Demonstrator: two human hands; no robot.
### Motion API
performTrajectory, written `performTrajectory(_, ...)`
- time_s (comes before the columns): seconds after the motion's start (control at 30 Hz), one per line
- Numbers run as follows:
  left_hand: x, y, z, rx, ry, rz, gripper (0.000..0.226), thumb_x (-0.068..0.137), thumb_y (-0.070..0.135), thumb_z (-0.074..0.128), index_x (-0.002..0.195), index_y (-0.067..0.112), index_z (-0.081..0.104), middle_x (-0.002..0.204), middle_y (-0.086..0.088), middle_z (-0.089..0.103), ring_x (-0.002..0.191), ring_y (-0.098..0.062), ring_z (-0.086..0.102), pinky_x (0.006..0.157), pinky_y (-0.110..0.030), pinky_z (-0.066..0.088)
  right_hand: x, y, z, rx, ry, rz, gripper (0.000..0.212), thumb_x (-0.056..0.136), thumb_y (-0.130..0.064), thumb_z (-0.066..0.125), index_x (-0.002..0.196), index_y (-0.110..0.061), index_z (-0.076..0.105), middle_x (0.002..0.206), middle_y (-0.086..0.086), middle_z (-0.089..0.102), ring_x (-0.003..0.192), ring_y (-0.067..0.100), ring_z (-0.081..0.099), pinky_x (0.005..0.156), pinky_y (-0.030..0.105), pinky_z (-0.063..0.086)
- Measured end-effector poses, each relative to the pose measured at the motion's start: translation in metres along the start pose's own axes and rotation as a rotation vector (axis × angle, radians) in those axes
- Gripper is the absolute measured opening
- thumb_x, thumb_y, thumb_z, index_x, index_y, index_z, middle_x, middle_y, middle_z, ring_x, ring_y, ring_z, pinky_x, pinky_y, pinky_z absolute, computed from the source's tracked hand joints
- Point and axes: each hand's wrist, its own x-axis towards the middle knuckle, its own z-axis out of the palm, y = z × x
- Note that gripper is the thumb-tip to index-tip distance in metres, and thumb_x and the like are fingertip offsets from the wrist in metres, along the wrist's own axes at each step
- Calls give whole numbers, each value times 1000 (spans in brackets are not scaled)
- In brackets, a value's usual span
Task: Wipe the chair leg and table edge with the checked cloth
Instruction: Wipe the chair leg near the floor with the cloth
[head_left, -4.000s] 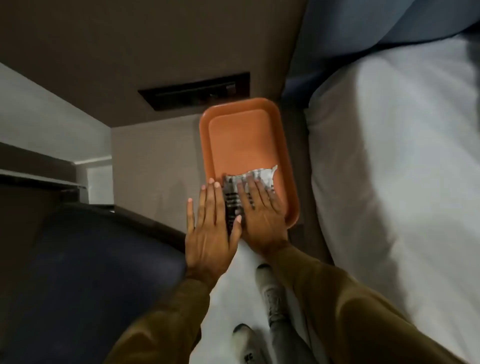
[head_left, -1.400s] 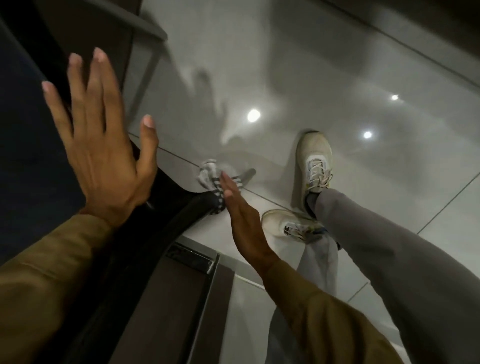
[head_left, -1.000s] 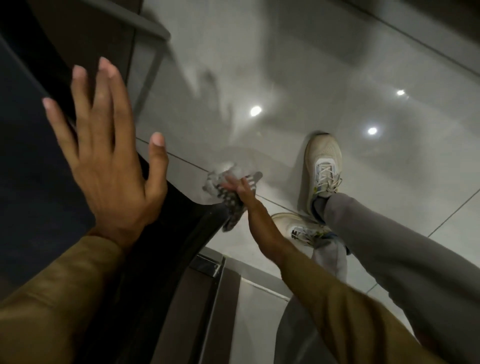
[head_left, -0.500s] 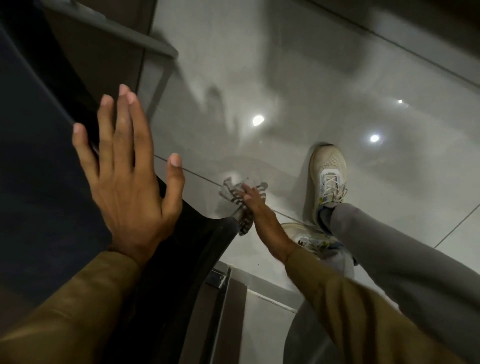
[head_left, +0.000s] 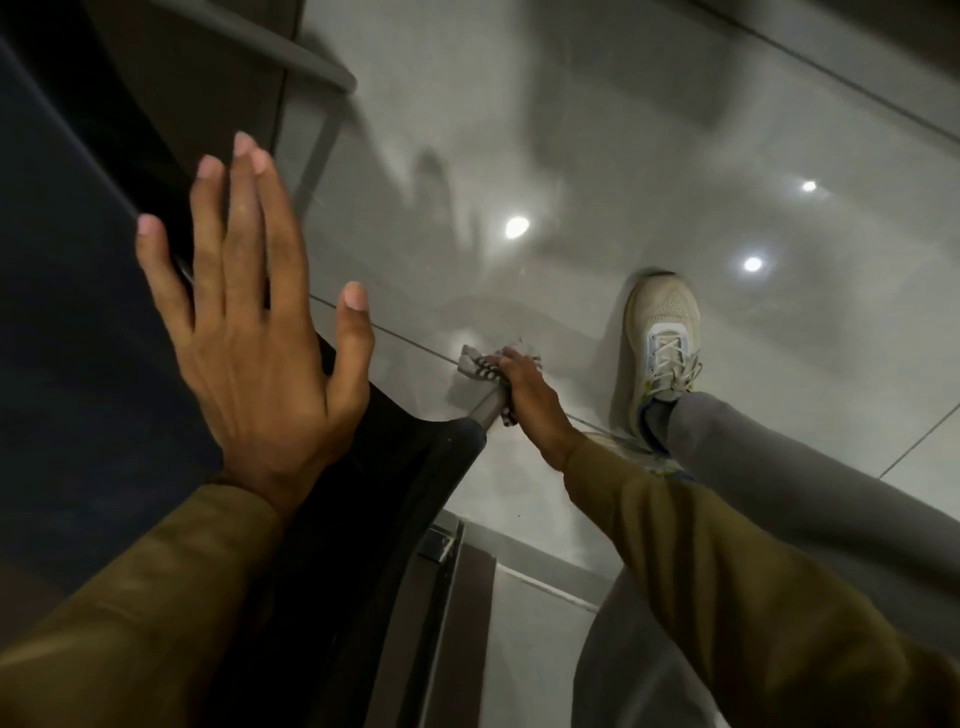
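Your right hand (head_left: 530, 397) presses the checked cloth (head_left: 480, 366) around the metal chair leg (head_left: 488, 408), fingers wrapped over it, just right of centre. Your left hand (head_left: 254, 332) lies flat on the dark chair (head_left: 78, 312) at nine o'clock, fingers straight and slightly spread. A sneaker (head_left: 660, 343) stands at three o'clock.

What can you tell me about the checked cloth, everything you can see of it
The checked cloth is a small, soft fabric piece, pale with dark stripes crossing in a check. It is bunched and crumpled, wrapped around the lower part of the grey metal chair leg, low above the glossy tiled floor. The right hand grips it against the leg; loose corners stick out above the fingers and a bit shows below the hand. Much of it is hidden by the hand.
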Motion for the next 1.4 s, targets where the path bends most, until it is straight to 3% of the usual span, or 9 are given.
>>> performTrajectory(0.2, 1, 2, -4, 18, -11, -10, 76, 111, 50, 21, 171, 4, 21, 180, -13, 24, 169, -29, 19, 137, -41, -7, -95, 8, 12, 123, -68, -193, 57, 100, -80, 41, 151, -58, 57, 170, -32, 44, 161, -12, 31, 126, 14, 23)
performTrajectory(0.33, 2, 2, -3, -5, -7, -9, 76, 110, 48, 25, 171, 3, 21, 180, -14, 24, 169, -29, 19, 137, -40, -9, -73, 19, 6, 2, -26, -248, 33, 113, -57, 43, 141, -68, 56, 147, -58, 47, 151, -28, 31, 122, -1, 24)
performTrajectory(0.53, 3, -1, -1, -38, 26, -6, 76, 110, 49, 22, 169, 2, 23, 179, -16, 27, 168, -29, 22, 137, -39, -6, 4, 11, -2, -124, 10, -25, 57, 118, -46, 26, 169, -25, 39, 179, 9, 37, 148, 22, 45, 138, 56, 27)
performTrajectory(0.6, 2, 0, -2, -47, 20, -12, 76, 109, 48, 23, 169, 2, 23, 179, -16, 27, 168, -30, 22, 137, -39, -6, -10, 10, 1, -87, 5, -62, 55, 119, -46, 26, 167, -28, 43, 179, 1, 39, 154, 19, 43, 139, 52, 26)
performTrajectory(0.73, 2, 1, -6, -40, 0, -6, 75, 111, 48, 20, 170, 2, 23, 179, -15, 27, 169, -30, 21, 138, -50, 3, -82, 16, 15, 34, 5, -280, 52, 110, -65, 36, 160, -56, 44, 167, -42, 38, 159, -19, 27, 129, 5, 20)
performTrajectory(0.9, 1, 5, -7, -62, -6, -17, 74, 111, 45, 23, 169, 0, 22, 179, -16, 26, 168, -31, 21, 137, -54, 5, -65, 28, 23, 35, 64, -302, 40, 116, -52, 22, 151, -70, 29, 185, -15, 20, 172, 3, 11, 140, 30, 11)
performTrajectory(1.03, 1, 2, -9, -86, -50, -14, 75, 110, 42, 23, 168, -4, 21, 179, -18, 23, 169, -34, 19, 135, -67, 14, 5, 22, 11, 179, 97, 5, 55, 119, -48, 17, 171, -36, 28, 185, 5, 19, 171, 27, 22, 139, 52, 23)
performTrajectory(1.13, 3, 1, -11, -124, -102, -4, 75, 110, 41, 22, 168, -7, 17, 180, -20, 18, 169, -36, 14, 133, -68, 21, 6, 17, 16, 254, 131, 74, 59, 117, -52, 22, 173, -33, 28, 183, 5, 27, 168, 28, 30, 138, 51, 28)
performTrajectory(1.4, 1, 7, -15, -106, -90, -34, 74, 110, 40, 25, 169, -3, 18, 180, -17, 20, 169, -33, 16, 132, -70, 19, -84, 26, 31, 133, -10, -321, 37, 111, -67, 29, 142, -80, 45, 180, -30, 24, 171, -3, 6, 134, 25, 9)
